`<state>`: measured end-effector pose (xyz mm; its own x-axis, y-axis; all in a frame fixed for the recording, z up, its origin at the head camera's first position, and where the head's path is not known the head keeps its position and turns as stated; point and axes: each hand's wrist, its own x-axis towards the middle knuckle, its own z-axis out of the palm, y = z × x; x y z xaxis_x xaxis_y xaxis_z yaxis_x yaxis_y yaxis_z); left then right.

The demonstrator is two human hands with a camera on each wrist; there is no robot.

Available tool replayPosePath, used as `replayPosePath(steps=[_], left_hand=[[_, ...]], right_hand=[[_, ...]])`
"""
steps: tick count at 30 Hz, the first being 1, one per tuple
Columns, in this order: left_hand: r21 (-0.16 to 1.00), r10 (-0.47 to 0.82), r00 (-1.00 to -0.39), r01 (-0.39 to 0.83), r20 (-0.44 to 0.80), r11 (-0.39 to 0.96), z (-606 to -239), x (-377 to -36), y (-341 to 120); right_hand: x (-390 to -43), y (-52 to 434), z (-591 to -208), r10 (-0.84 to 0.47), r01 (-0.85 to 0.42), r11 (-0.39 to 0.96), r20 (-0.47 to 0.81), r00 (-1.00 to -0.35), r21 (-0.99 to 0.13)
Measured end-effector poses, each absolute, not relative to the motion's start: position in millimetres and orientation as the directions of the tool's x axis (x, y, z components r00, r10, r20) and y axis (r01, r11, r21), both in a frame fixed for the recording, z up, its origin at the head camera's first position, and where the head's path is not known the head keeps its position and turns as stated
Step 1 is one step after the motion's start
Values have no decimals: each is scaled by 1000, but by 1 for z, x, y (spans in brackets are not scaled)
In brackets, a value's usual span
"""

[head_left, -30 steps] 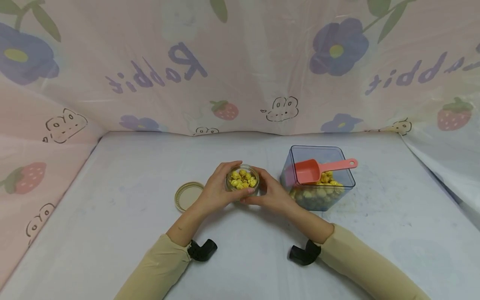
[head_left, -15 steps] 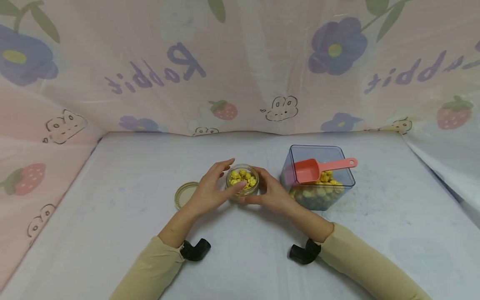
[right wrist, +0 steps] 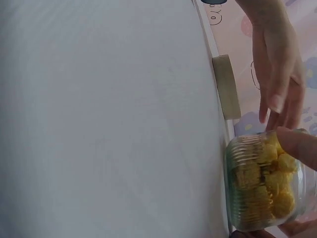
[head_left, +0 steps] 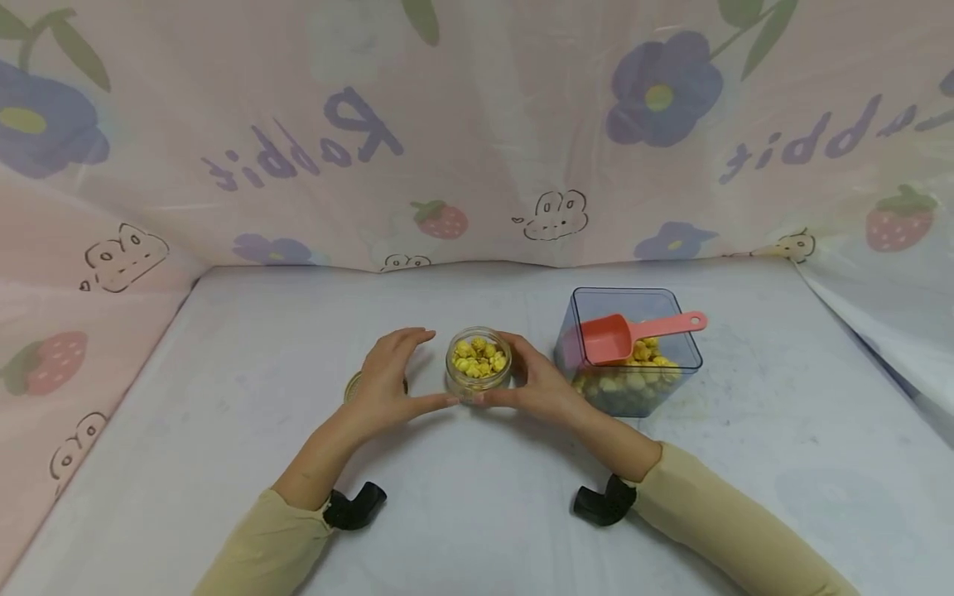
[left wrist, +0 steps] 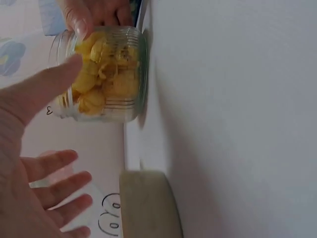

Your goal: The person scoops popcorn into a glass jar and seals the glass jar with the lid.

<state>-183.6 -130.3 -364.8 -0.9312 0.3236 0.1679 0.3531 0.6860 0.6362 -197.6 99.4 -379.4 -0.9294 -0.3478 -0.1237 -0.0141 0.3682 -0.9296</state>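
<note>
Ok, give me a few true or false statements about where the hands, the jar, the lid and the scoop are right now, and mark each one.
1. The right hand holds the small glass jar. True.
2. The lid is screwed onto the jar. False: it lies on the table left of the jar, under the left hand, and the jar is open.
3. The pink scoop rests in the square clear container. True.
4. The jar is empty. False: it is filled with yellow pieces.
5. The left hand grips the scoop. False: it is open, spread over the lid beside the jar.
</note>
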Motion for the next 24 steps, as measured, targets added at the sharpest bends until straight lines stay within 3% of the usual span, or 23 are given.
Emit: replayPosePath(steps=[8,24], left_hand=[[536,287,-949,310,128,785,-367,-173,-148],[540,248,-966,249,76,804,-373,-158,-169]], right_hand=[[-197,98,-378,-334,-7,388,-133,-933,-922],[-197,98,-376,-330,17,397,-160,-930,-918]])
